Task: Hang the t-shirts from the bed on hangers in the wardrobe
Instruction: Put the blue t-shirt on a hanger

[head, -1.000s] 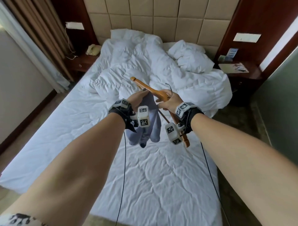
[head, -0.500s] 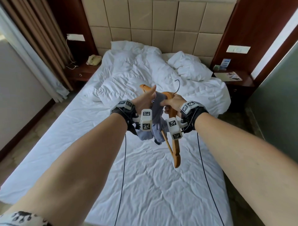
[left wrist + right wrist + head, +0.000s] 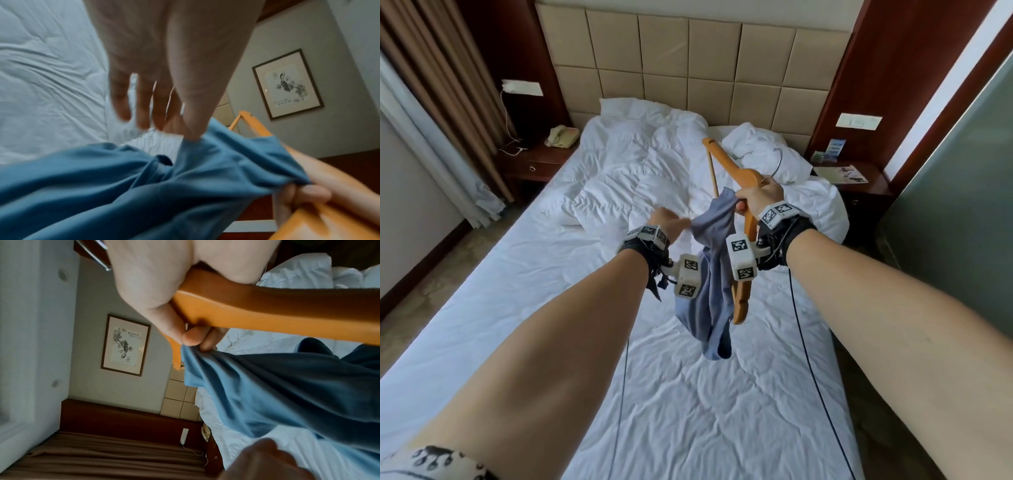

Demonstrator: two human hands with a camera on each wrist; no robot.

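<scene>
My left hand pinches a fold of the blue t-shirt between thumb and forefinger; the other fingers hang loose and spread. My right hand is wrapped round the wooden hanger near its neck, and its thumb and fingertip also nip the shirt's edge against the wood. So the shirt is in the air, stretched a little between both hands, with the rest drooping in a bunch over the foot half of the bed.

Handling, my guess: the shirt is light, soft and limp, so it won't hold a shape and collapses wherever it isn't held. Best taken at a hem or the collar opening, spread with two grips so the hanger arm can slide in. Can't tell if this edge is collar or hem. The hanger looks stiff, smooth, maybe slick, and easy to steer from the neck; its lower arm pokes down beside the cloth, not yet inside it. Its metal hook could snag fabric.

Farther off: rumpled duvet and pillow at the headboard. No other shirts visible on the bed, and the wardrobe is not in view.
</scene>
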